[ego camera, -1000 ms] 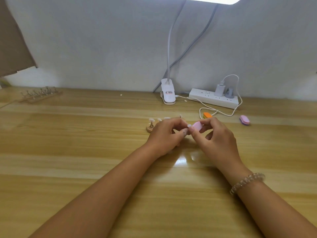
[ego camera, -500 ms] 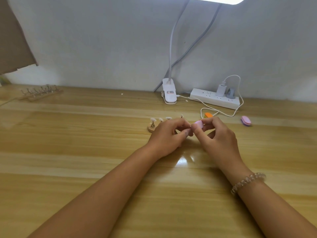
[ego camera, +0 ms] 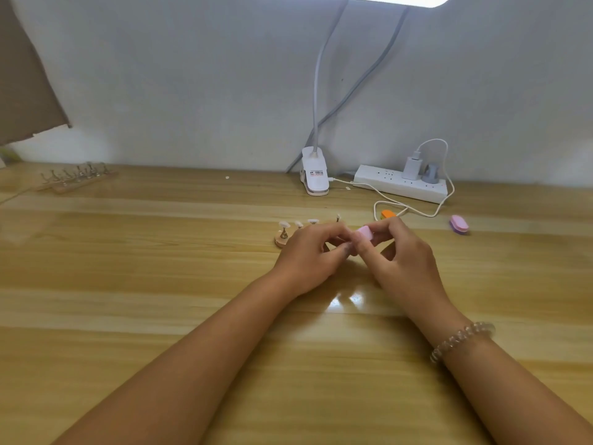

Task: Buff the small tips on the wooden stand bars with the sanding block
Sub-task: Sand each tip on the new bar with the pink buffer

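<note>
A small wooden stand bar (ego camera: 279, 241) lies on the table behind my hands, with white nail tips (ego camera: 284, 224) on little metal holders; my left hand hides most of it. My right hand (ego camera: 401, 258) pinches a small pink sanding block (ego camera: 365, 234) between thumb and fingers. My left hand (ego camera: 308, 258) is curled beside it, fingertips meeting the block; it seems to pinch something small, which is hidden. A second stand bar (ego camera: 77, 179) with bare holders sits far left by the wall.
A white clip lamp base (ego camera: 315, 175) and a power strip (ego camera: 401, 184) with a charger and cable stand at the back. An orange block (ego camera: 388, 214) and a pink-purple block (ego camera: 459, 224) lie to the right. Brown cardboard (ego camera: 25, 85) hangs at the upper left.
Both hands stay together in the same spot; the pink block has shifted slightly in my right fingers against my left fingertips.
</note>
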Tool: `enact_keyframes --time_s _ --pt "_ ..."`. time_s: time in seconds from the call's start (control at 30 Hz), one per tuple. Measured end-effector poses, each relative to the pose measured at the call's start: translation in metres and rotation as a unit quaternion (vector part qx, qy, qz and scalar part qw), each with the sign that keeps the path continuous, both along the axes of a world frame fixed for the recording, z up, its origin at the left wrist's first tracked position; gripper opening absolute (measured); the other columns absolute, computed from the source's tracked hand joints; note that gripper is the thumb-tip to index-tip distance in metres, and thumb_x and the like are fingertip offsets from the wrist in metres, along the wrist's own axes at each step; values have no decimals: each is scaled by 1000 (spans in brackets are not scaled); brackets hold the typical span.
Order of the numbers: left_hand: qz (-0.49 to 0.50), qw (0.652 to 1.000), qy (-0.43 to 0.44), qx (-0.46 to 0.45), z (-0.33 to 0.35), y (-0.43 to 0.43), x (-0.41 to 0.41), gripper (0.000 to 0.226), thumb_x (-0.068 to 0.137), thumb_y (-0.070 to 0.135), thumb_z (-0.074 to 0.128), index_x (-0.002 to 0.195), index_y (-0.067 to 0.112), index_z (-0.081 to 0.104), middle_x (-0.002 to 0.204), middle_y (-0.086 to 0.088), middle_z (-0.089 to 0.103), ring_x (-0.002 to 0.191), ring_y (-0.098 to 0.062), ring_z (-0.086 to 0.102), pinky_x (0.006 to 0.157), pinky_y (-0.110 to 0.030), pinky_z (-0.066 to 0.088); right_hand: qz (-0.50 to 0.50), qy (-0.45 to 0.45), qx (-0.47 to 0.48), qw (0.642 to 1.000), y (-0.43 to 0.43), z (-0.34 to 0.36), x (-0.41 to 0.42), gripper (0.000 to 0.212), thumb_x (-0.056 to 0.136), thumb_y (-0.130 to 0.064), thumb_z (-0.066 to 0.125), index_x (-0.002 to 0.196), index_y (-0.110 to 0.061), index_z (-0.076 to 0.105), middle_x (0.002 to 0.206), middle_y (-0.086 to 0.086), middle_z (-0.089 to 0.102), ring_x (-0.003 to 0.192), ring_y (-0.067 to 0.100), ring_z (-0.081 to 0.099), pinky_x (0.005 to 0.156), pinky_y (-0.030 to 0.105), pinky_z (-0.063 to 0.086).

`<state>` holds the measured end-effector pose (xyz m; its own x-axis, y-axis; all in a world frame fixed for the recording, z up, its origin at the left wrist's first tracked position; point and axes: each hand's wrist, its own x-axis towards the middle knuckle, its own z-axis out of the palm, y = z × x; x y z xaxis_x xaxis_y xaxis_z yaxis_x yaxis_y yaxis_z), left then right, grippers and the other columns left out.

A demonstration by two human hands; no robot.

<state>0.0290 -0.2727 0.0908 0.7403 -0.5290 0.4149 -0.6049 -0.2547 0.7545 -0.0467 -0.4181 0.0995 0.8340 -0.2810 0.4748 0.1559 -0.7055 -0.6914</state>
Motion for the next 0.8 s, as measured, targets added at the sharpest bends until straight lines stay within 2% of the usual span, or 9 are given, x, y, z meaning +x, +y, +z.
enact_keyframes --time_s 0.17,0.27,0.37,0.47,0.63,0.8 --pt "13 1000 -1 10 -2 -2 0 16 90 27 68 83 41 67 81 18 68 57 6 53 62 -28 44 -10 0 -10 1000 -3 -1 -1 32 84 -53 60 99 -25 63 88 -13 66 68 11 61 70 34 49" --pt "31 999 -4 20 -4 -1 3 7 89 28 68 85 33 70 86 17 70 54 1 48 62 -26 39 -4 -1 -19 1000 0 -1 0 27 83 -50 65 96 -27 63 86 -13 65 68 8 59 67 29 46" --pt "44 999 -12 16 -4 -1 1 14 87 32 72 79 42 65 83 21 67 55 1 47 61 -25 38 -34 16 11 999 -6 -1 3 30 82 -52 64 96 -25 63 86 -12 67 69 9 60 69 31 45" --pt "49 999 -23 1 -2 -1 1 15 84 36 68 74 45 61 80 22 65 57 0 48 61 -26 42 -12 3 -9 1000 -2 -2 0 29 82 -49 68 97 -25 62 86 -14 66 67 9 61 69 31 48" --pt "49 999 -22 -8 -5 -1 2 12 87 33 70 79 40 65 80 22 65 55 0 47 59 -24 38 -21 18 15 1000 -2 1 1 32 84 -51 62 99 -23 63 86 -13 66 69 14 62 75 41 52" --pt "30 999 -22 3 -3 0 1 21 93 25 64 83 43 61 81 21 67 56 2 51 60 -24 39 6 -2 6 1000 2 1 -2 30 83 -51 62 98 -25 63 87 -15 66 67 11 61 69 32 48"
